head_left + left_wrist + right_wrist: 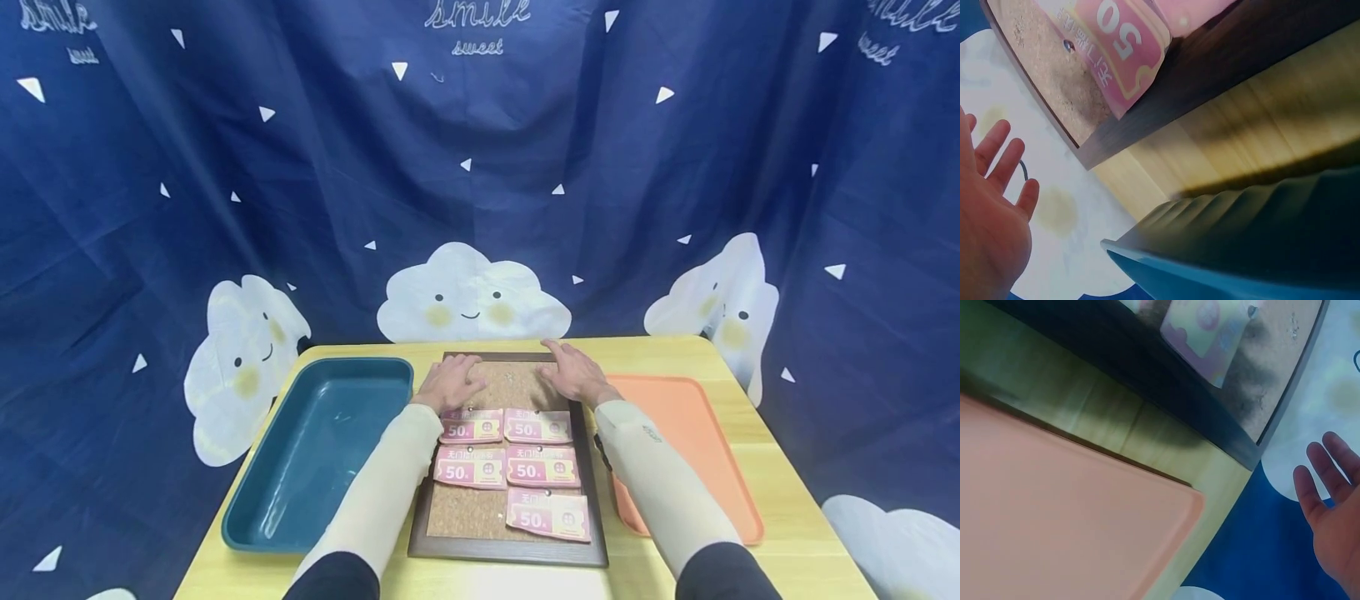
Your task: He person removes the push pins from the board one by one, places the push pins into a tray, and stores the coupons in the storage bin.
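Observation:
A cork board [465, 522] in a dark brown frame lies on the table. Several pink and yellow coupons [470, 468] printed with "50" are on it in two columns, each with a small pin near its top edge; one pin [1069, 45] shows in the left wrist view. The lower left of the board is bare cork. My left hand [448, 385] hovers over the board's upper left, fingers spread, holding nothing. Over the upper right corner is my right hand [576, 373], its fingers extended and likewise without anything in them.
To the left of the board stands a deep teal tray [318, 454]. A flat orange tray [693, 446] lies on the right, partly under my right forearm. Behind the wooden table [652, 354] hangs a dark blue curtain [480, 125] with clouds and triangles.

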The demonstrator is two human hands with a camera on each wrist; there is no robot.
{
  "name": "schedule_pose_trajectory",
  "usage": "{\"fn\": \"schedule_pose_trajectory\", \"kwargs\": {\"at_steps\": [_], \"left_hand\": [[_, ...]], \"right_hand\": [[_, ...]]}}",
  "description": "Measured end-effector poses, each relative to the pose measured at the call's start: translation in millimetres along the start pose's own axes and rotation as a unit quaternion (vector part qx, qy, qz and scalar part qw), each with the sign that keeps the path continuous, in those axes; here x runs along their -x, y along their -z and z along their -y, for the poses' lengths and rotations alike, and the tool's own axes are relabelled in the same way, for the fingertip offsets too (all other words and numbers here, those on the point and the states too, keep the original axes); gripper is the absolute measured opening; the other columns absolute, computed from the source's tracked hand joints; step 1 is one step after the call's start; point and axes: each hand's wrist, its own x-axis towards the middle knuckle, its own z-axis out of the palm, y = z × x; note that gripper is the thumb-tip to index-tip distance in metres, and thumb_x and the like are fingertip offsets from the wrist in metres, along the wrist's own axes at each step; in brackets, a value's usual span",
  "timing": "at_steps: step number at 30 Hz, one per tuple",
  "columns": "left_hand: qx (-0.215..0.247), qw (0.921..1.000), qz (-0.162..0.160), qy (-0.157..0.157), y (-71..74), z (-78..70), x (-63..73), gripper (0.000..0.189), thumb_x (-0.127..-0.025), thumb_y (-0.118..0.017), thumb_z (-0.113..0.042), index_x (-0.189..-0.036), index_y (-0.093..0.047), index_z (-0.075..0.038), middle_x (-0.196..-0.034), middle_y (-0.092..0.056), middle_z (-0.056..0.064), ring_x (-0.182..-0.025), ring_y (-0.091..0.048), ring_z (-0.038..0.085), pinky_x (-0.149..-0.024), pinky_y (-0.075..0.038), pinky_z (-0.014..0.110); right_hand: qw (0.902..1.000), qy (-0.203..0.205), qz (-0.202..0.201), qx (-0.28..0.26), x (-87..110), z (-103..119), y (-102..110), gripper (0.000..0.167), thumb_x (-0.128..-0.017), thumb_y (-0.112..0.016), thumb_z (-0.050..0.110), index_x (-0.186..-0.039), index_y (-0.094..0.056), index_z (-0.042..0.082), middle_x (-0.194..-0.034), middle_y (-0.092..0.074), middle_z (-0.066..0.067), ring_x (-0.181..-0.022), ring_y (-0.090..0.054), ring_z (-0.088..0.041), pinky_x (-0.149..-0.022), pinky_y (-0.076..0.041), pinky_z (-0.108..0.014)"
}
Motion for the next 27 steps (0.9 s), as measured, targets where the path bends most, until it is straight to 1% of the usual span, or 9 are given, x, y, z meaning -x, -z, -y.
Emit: {"fn": "schedule_pose_trajectory", "kwargs": {"at_steps": [5, 9, 12, 17, 20, 27], "left_hand": [[0.012, 0.9999, 0.002, -0.003, -2.7, -4.3, 2.0, 0.061, -0.093, -0.047, -0.058, -0.143, -0.045, -0.024, -0.142, -0.051, 0.003, -0.131, -0.047, 0.026, -0.108, -0.036, 0.048], [0.020, 0.9998, 0.002, -0.005, -5.1, -7.5, 3.8, 0.060, -0.093, -0.049, -0.056, -0.142, -0.046, -0.023, -0.141, -0.051, 0.004, -0.130, -0.047, 0.027, -0.107, -0.037, 0.048], [0.029, 0.9995, 0.003, -0.009, -6.3, -10.0, 5.3, 0.059, -0.093, -0.050, -0.054, -0.142, -0.047, -0.021, -0.140, -0.051, 0.004, -0.130, -0.047, 0.027, -0.107, -0.037, 0.049], [0.047, 0.9988, 0.008, -0.011, -10.9, -13.0, 7.4, 0.058, -0.093, -0.053, -0.051, -0.142, -0.047, -0.021, -0.140, -0.051, 0.005, -0.130, -0.047, 0.028, -0.107, -0.036, 0.053], [0.052, 0.9985, 0.010, -0.010, -13.9, -15.0, 8.0, 0.056, -0.093, -0.054, -0.049, -0.142, -0.047, -0.022, -0.143, -0.049, 0.005, -0.132, -0.046, 0.028, -0.109, -0.034, 0.054], [0.044, 0.9988, 0.013, -0.021, -21.4, -19.9, 9.3, 0.054, -0.093, -0.055, -0.047, -0.141, -0.048, -0.021, -0.139, -0.052, 0.005, -0.130, -0.048, 0.027, -0.109, -0.036, 0.047]], "right_hand": [[1.0000, 0.003, 0.005, -0.003, 3.8, -1.8, -4.1, 0.061, -0.095, -0.048, 0.048, -0.149, -0.033, 0.025, -0.136, -0.052, -0.010, -0.124, -0.053, -0.032, -0.099, -0.043, -0.052], [0.9998, 0.000, 0.004, -0.019, 7.8, -1.4, -5.6, 0.059, -0.094, -0.049, 0.048, -0.147, -0.037, 0.025, -0.135, -0.053, -0.009, -0.122, -0.053, -0.031, -0.100, -0.043, -0.051], [0.9995, -0.009, 0.010, -0.029, 10.7, -1.5, -6.2, 0.059, -0.094, -0.050, 0.049, -0.146, -0.038, 0.026, -0.141, -0.049, -0.009, -0.127, -0.050, -0.032, -0.103, -0.040, -0.052], [0.9994, -0.014, 0.019, -0.026, 14.0, -4.4, -9.9, 0.058, -0.095, -0.049, 0.049, -0.147, -0.038, 0.026, -0.148, -0.042, -0.011, -0.133, -0.045, -0.035, -0.107, -0.037, -0.053], [0.9993, -0.016, 0.018, -0.028, 15.3, -6.1, -11.0, 0.058, -0.095, -0.049, 0.050, -0.146, -0.039, 0.026, -0.147, -0.043, -0.011, -0.130, -0.047, -0.035, -0.105, -0.038, -0.053], [0.9992, -0.013, 0.021, -0.032, 19.6, -9.8, -14.1, 0.060, -0.094, -0.048, 0.054, -0.147, -0.038, 0.025, -0.142, -0.047, -0.011, -0.123, -0.053, -0.034, -0.101, -0.042, -0.053]]}}
